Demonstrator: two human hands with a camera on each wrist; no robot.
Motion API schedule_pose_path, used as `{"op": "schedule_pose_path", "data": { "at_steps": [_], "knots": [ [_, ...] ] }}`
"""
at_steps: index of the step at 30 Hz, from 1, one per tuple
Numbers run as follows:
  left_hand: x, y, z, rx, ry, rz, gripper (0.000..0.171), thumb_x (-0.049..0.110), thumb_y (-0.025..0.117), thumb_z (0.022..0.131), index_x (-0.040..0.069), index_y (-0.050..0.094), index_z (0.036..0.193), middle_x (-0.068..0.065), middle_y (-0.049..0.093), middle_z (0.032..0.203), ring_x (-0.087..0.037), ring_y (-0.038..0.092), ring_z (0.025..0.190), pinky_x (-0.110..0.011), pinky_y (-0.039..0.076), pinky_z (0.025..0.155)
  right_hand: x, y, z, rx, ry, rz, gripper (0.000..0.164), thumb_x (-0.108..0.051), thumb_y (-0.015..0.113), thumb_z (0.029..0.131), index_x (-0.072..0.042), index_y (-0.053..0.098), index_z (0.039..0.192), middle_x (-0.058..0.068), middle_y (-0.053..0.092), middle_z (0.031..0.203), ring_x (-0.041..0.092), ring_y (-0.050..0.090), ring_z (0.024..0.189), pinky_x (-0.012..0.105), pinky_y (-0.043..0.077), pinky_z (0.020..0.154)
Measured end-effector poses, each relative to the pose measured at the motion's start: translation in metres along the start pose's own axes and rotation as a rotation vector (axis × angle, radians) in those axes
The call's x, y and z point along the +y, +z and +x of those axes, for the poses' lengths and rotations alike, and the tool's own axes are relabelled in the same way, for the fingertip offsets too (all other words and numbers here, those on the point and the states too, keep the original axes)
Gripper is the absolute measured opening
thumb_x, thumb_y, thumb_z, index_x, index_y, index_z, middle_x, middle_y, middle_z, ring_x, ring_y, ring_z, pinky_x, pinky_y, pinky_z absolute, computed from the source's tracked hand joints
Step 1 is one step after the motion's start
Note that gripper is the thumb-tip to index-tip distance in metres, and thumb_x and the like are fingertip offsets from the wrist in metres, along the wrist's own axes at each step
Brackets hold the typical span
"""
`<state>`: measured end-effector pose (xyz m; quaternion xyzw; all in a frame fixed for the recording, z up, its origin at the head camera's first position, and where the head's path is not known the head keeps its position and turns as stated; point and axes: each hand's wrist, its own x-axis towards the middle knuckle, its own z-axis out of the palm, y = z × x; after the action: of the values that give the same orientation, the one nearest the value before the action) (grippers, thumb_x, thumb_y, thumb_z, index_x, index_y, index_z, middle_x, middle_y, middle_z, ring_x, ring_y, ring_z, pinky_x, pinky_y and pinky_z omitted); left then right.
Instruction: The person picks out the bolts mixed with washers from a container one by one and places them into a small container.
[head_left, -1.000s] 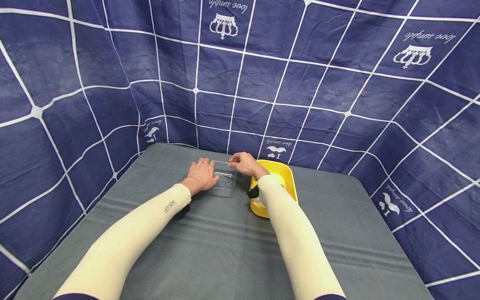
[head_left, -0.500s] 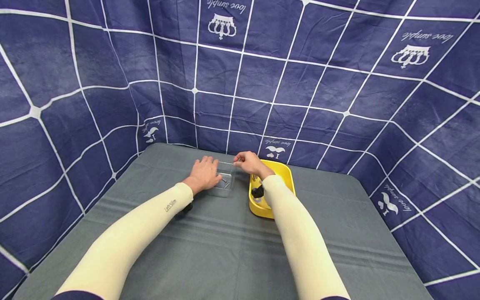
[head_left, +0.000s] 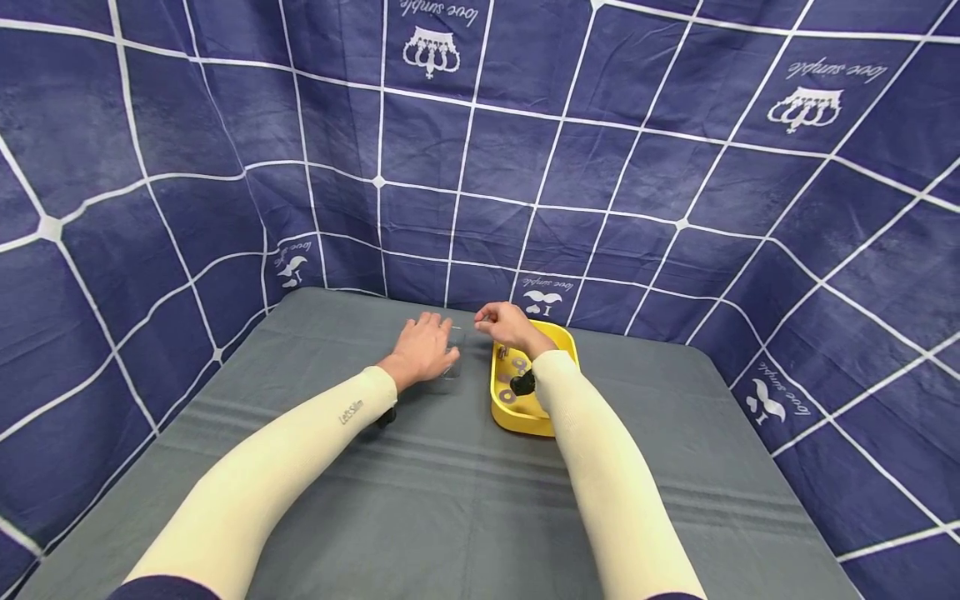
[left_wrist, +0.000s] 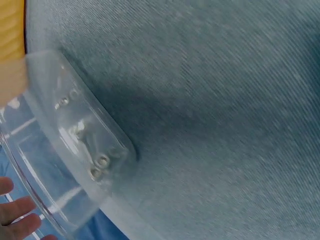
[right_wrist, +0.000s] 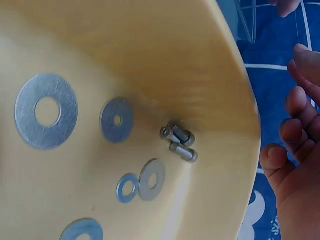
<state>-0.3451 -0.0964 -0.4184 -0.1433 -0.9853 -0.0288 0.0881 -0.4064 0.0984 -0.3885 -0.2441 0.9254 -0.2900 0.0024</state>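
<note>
Left hand (head_left: 422, 348) spread over clear plastic box (left_wrist: 47, 80) on bench (head_left: 450, 500). Right hand (head_left: 506, 325) curled near yellow tray (head_left: 528, 425); cannot be told whether anything is pinched. By wrist views only, detail shown: washers (right_wrist: 68, 111) and bolts (right_wrist: 183, 152) in tray.

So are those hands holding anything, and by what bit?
The left hand is at the clear rectangular plastic box, but whether it grips a side can't be told. I see nothing in the right hand, but something tiny could be hidden.
</note>
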Motion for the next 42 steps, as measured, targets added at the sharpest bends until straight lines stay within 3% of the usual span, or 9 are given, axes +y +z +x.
{"op": "schedule_pose_path", "data": {
  "at_steps": [9, 25, 36, 42],
  "knots": [
    [0.014, -0.002, 0.004, -0.001, 0.011, -0.044, 0.061, 0.043, 0.052, 0.099, 0.005, 0.048, 0.147, -0.018, 0.053, 0.142, -0.034, 0.045, 0.135, -0.055, 0.039, 0.109, 0.008, -0.006, -0.006, -0.019, 0.029, 0.027, 0.018, -0.021, 0.063, 0.099, -0.009, 0.072, 0.108, 0.002, 0.061, 0.084, 0.016, 0.054, 0.075, 0.028, 0.042, 0.069],
    [0.037, 0.003, 0.014, 0.027, 0.068, -0.084, 0.059, 0.044, 0.049, 0.1, 0.004, 0.049, 0.145, -0.017, 0.055, 0.138, -0.032, 0.049, 0.132, -0.047, 0.045, 0.108, 0.03, -0.019, -0.025, 0.037, 0.081, 0.083, 0.021, -0.02, 0.061, 0.1, -0.007, 0.071, 0.112, 0.002, 0.055, 0.082, 0.016, 0.048, 0.075, 0.026, 0.039, 0.067],
    [0.053, 0.004, 0.017, 0.024, 0.087, -0.089, 0.058, 0.044, 0.048, 0.1, 0.003, 0.051, 0.142, -0.017, 0.057, 0.133, -0.031, 0.049, 0.129, -0.046, 0.046, 0.106, 0.047, -0.015, -0.034, 0.065, 0.113, 0.118, 0.023, -0.019, 0.063, 0.099, -0.004, 0.07, 0.116, 0.006, 0.062, 0.091, 0.015, 0.053, 0.08, 0.024, 0.042, 0.072],
    [0.062, 0.004, 0.017, 0.014, 0.092, -0.075, 0.057, 0.047, 0.048, 0.1, 0.004, 0.053, 0.137, -0.015, 0.058, 0.125, -0.029, 0.051, 0.123, -0.045, 0.05, 0.101, 0.055, -0.012, -0.038, 0.071, 0.126, 0.146, 0.023, -0.016, 0.064, 0.098, -0.002, 0.07, 0.115, 0.005, 0.06, 0.087, 0.016, 0.051, 0.077, 0.024, 0.041, 0.07]
  ]
}}
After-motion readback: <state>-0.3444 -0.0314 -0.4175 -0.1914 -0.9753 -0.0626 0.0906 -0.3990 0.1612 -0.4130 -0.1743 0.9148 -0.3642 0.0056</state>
